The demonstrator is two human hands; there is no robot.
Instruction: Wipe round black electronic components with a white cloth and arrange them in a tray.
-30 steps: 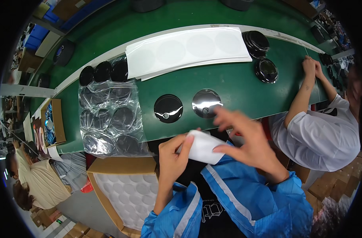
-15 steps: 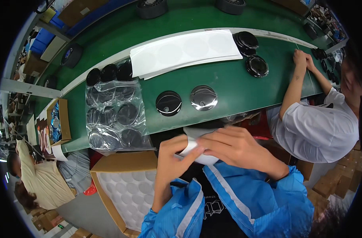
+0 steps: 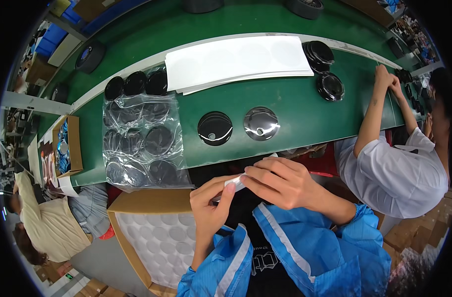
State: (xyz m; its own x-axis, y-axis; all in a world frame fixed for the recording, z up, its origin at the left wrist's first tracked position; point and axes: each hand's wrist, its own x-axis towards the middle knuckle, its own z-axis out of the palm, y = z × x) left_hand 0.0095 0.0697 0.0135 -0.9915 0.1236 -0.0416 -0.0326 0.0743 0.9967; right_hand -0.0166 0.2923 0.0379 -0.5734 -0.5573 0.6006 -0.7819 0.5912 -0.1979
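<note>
In front of my chest, just off the table's near edge, both hands hold a thin white piece [image 3: 234, 183], seen nearly edge-on, its kind unclear. My left hand [image 3: 209, 202] pinches its near side between thumb and fingers. My right hand [image 3: 281, 184] is closed on it from the right, its fingertips close to the left thumb. Beyond them on the green table lie two glossy black discs, a left disc [image 3: 214, 128] and a right disc [image 3: 261, 123], each with a small hole.
Clear plastic [image 3: 179, 143] covers rows of black discs at left. White sheets [image 3: 240, 59] with faint circles lie behind, beside stacked black discs [image 3: 330, 87]. An open carton [image 3: 118, 237] with circle-patterned white sheets stands below left. A person [image 3: 389, 168] works at right, another [image 3: 62, 222] at left.
The white piece has turned from a broad, curved face to nearly edge-on. My hands stay on it, the fingers now closer together. The view has shifted slightly.
</note>
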